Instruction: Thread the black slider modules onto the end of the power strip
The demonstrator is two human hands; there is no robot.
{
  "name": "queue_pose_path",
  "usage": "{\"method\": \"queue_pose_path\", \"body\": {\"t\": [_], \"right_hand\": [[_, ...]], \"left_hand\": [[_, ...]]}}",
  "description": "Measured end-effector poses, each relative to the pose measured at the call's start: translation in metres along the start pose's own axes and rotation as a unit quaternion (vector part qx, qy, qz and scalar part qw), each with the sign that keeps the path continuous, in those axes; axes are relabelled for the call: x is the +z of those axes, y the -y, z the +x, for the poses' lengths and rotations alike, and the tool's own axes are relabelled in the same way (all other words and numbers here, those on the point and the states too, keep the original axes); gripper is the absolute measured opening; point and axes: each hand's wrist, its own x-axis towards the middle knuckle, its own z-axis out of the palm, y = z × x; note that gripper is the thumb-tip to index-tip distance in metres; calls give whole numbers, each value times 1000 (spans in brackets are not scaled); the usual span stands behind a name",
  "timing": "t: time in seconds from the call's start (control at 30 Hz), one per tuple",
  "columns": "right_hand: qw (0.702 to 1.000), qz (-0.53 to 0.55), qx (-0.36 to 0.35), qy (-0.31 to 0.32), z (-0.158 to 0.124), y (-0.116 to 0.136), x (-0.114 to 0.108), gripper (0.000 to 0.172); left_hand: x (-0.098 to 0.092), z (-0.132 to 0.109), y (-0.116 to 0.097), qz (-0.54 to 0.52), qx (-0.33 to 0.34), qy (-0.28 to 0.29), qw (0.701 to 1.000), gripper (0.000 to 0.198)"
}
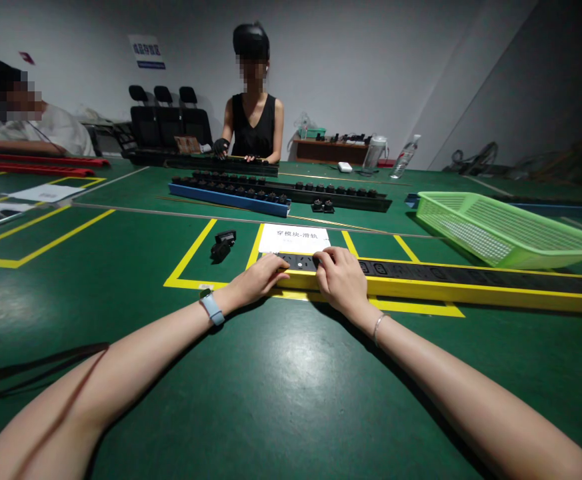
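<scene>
A long yellow rail (421,291) lies across the table, with black socket modules (303,261) set in a row along its top. At its left end, my left hand (258,279) is closed, fingertips and thumb on the end socket module. My right hand (345,279) is curled over the rail a little further right, its thumb at the near side and fingers on the black top. Between the two hands, socket faces with slots show. The parts under my fingertips are hidden. Two loose black modules (222,247) lie on the table left of the rail.
Behind the rail are a printed paper sign (295,239) and a light green basket (501,230) at right. Further back lie a blue rail (228,200), black rails with modules, and a bottle (406,157). A co-worker (253,123) works across the table; another person sits at left.
</scene>
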Motion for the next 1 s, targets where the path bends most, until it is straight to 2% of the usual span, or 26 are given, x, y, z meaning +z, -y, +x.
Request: {"method": "queue_pose_path", "body": {"t": [0.23,0.57,0.73,0.87,1.0], "right_hand": [[1000,21,-1,-1,-1,-1,4,37],[1000,23,1,7,0,1,2,33],[1000,18,-13,-2,-1,-2,0,31],[999,33,-40,-14,-1,3,-4,30],[989,83,-121,-5,2,16,-3,32]], "left_hand": [[2,0,2,-9,-4,4,1000,20],[3,4,-4,-14,6,26,1000,22],[0,4,-5,16,3,9,1000,21],[4,3,-3,-15,-52,-31,998,26],[4,4,0,-40,-136,-3,990,34]]}}
